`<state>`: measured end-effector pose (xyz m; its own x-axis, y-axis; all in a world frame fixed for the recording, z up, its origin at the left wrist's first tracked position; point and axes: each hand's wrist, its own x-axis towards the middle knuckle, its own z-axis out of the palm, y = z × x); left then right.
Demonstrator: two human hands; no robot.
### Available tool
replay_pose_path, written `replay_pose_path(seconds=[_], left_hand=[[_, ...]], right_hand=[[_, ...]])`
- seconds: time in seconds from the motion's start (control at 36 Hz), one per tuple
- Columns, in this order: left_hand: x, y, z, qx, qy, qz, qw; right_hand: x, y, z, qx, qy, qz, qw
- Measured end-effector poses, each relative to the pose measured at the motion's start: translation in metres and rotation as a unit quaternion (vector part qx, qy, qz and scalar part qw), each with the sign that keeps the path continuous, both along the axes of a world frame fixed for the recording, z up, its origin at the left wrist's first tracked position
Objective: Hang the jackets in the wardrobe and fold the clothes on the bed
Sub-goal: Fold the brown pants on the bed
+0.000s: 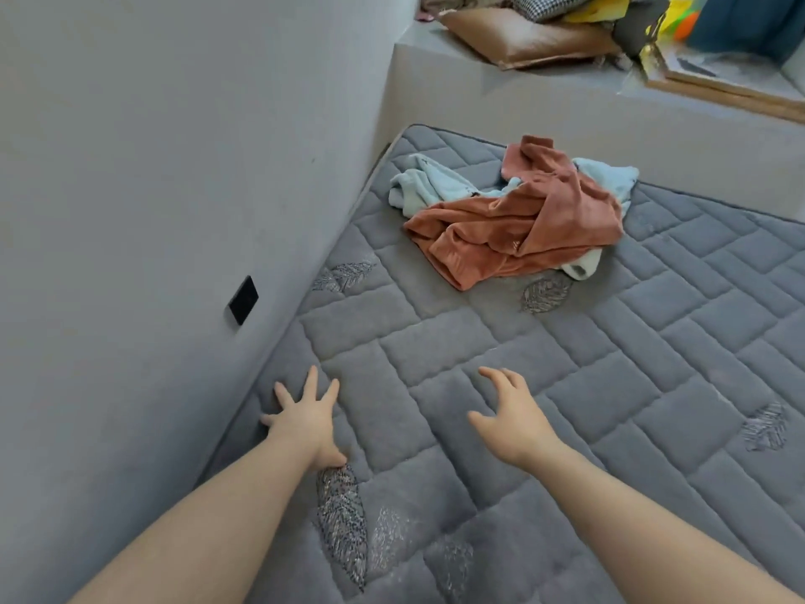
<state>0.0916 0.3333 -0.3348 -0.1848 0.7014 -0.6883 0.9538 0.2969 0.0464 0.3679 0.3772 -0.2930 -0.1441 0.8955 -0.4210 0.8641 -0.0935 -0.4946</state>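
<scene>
Both hands reach out over the bed (588,385) in the head view, and neither holds anything. The left hand (305,418) lies with its fingers spread and straight, palm down on the grey quilted mattress close to the wall (152,167); whether it presses or only touches the surface is hard to tell. The right hand (514,414) hovers a little to the right of it, fingers loosely curved and apart, empty.

Well ahead of both hands, near the far corner of the bed, the clothes lie in a crumpled heap: a rust-orange garment (522,220) on top, draped over a pale blue garment (429,185) that sticks out to the left, to the right and at the lower edge. Neither is folded.

A small black square plate (244,299) sits on the wall just above the mattress edge. Beyond the bed, a raised grey ledge (544,93) carries a brown cushion (522,37) and a jumble of other fabrics and bright objects.
</scene>
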Motion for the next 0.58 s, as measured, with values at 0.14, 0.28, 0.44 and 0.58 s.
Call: replay_pose_path(seconds=[0.14,0.28,0.44,0.58], left_hand=[[-0.002,0.012,-0.020,0.000,-0.003,0.005,1.000],[-0.003,0.019,-0.029,0.000,0.000,0.013,1.000],[-0.004,0.021,-0.041,0.002,0.008,0.008,1.000],[-0.005,0.022,-0.043,0.005,0.006,0.009,1.000]], right_hand=[[-0.013,0.062,-0.032,0.002,-0.017,-0.025,1.000],[-0.037,0.125,-0.044,0.008,-0.030,-0.028,0.999],[-0.066,0.189,-0.053,0.021,-0.041,-0.013,0.999],[-0.072,0.223,-0.061,0.002,-0.092,-0.026,0.995]])
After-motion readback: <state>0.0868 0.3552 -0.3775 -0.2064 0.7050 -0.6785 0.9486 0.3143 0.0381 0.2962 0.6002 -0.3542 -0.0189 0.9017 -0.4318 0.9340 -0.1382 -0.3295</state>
